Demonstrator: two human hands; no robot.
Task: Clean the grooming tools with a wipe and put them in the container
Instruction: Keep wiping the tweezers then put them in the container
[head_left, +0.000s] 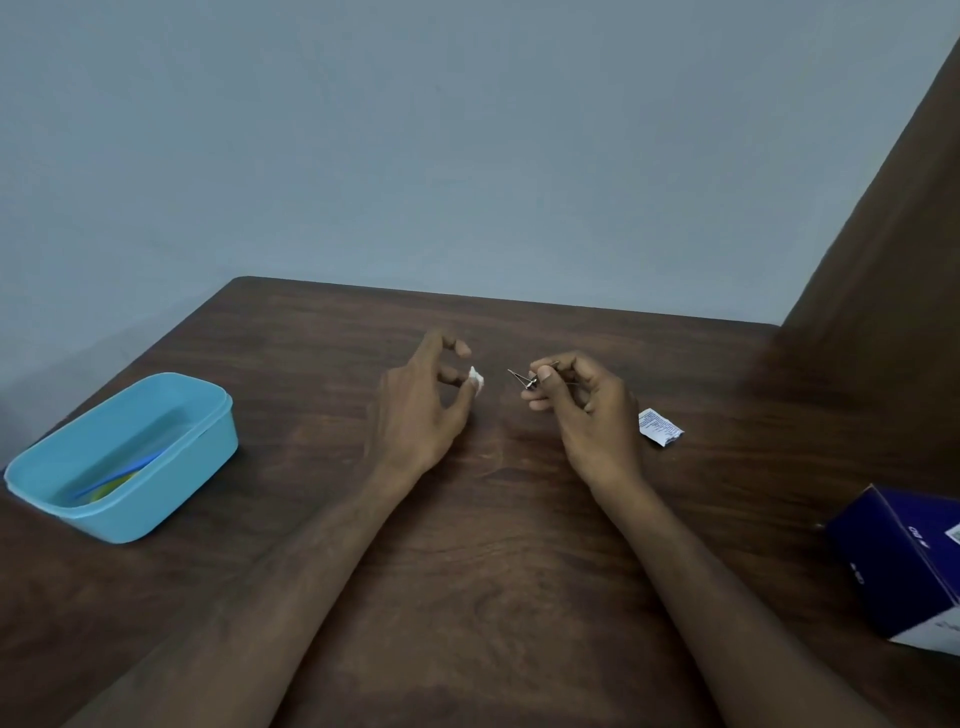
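Note:
My left hand (426, 400) pinches a small folded white wipe (476, 379) between thumb and fingertip above the middle of the table. A short gap to its right, my right hand (582, 405) grips a small metal nail clipper (524, 379) with its lever swung open, tip pointing left toward the wipe. Wipe and clipper are apart. A light blue plastic container (208, 415) stands at the table's left edge, with a blue and yellow tool (117, 480) lying inside it.
The dark wooden table (493, 545) meets a grey wall at the back. A torn white wipe sachet (660, 427) lies just right of my right hand. A dark blue box (898, 561) sits at the right edge. A brown panel rises at the far right.

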